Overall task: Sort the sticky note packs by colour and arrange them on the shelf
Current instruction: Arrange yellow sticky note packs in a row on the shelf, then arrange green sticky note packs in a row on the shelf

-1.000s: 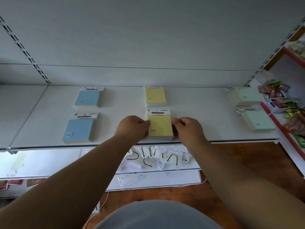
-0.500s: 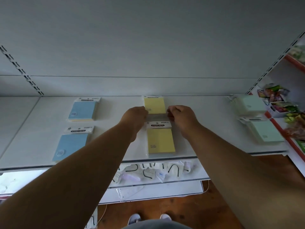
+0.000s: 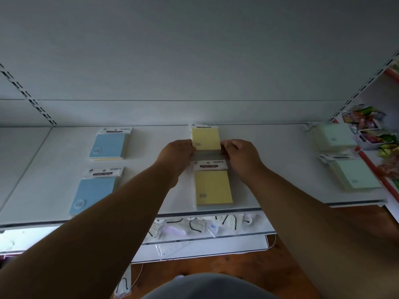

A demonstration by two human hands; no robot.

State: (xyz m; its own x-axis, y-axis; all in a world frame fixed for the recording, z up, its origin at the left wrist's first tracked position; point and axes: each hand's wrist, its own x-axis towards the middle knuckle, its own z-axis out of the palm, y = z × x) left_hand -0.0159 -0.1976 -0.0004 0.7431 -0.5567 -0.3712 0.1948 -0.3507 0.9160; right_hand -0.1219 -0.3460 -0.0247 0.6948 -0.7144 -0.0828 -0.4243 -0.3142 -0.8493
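Note:
On the white shelf (image 3: 269, 169) lie packs in three colour columns. Two blue packs are at the left, rear (image 3: 110, 145) and front (image 3: 92, 193). Two yellow packs are in the middle. My left hand (image 3: 178, 154) and my right hand (image 3: 239, 154) pinch the near corners of the rear yellow pack (image 3: 205, 138), one on each side. The front yellow pack (image 3: 212, 186) lies free just below my hands, near the shelf's front edge. Two green packs sit at the right, rear (image 3: 333, 138) and front (image 3: 356, 174).
A lower shelf (image 3: 207, 240) holds bagged white items with black cords. To the right, a neighbouring red-edged shelf carries a white basket (image 3: 367, 142) of colourful snack packets. Slotted uprights run up the back panel at both sides. Wooden floor shows below.
Both hands left the front yellow pack near the shelf edge and reached back to the rear yellow pack, now gripping its near corners. The camera view tilted slightly.

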